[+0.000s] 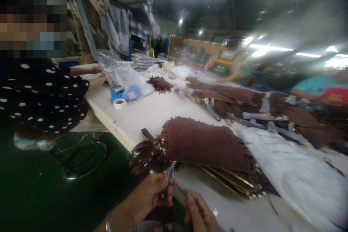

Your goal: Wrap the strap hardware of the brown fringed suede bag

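White worktop [152, 112] runs away into blur; at its near edge the left hand [152, 193] pinches a small clear-wrapped piece [170, 172] just before the brown fringed bags [203, 143], while the right hand [198, 212], half cut off, shows curled fingers whose grip I cannot tell; farther people [225, 68] are smeared

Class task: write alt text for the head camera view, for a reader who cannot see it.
At the edge of a white table, the person's left hand pinches a clear wrapper beside a stack of brown fringed bags, with the right hand close by. A co-worker in a dotted black top works at the left; white cloth lies to the right.
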A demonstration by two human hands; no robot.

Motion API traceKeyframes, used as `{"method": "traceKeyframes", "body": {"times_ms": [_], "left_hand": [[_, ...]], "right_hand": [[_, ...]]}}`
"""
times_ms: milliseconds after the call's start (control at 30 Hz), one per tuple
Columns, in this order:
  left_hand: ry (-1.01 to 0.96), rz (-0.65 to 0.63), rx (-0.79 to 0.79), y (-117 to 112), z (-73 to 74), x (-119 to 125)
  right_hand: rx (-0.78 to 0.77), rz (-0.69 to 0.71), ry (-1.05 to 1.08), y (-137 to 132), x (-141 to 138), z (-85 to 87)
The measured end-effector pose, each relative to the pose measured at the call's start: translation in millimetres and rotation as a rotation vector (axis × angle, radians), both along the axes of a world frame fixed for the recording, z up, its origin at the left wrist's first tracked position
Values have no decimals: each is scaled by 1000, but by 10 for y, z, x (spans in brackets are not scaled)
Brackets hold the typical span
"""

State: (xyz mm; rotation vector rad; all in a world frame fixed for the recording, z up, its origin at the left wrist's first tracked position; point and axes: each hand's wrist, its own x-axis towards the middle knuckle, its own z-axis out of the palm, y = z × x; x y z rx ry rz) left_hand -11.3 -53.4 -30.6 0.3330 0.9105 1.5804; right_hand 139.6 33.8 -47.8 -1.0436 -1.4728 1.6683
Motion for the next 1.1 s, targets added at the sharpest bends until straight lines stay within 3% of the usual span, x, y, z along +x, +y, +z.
{"method": "traceKeyframes", "body": {"times_ms": [133,300,433,667,867,1000,1100], "left_hand": [[243,48,-103,52,-136,-37],[301,38,-157,67,-258,-27],[304,-30,-157,24,-229,-28],[385,-100,-237,-42,-226,-23],[524,-90,-238,-58,-216,-33],[500,-111,-233,-71,-206,-48],[468,-100,-196,-42,-118,-107]], "right_hand": [[-35,27,44,55,-97,10],[-90,24,101,224,-285,237],[-107,35,40,314,-480,369],[-313,38,130,326,-776,261],[-358,-31,218,294,-810,270],[-370,-23,218,293,-794,291],[-333,30,186,303,-775,305]]}}
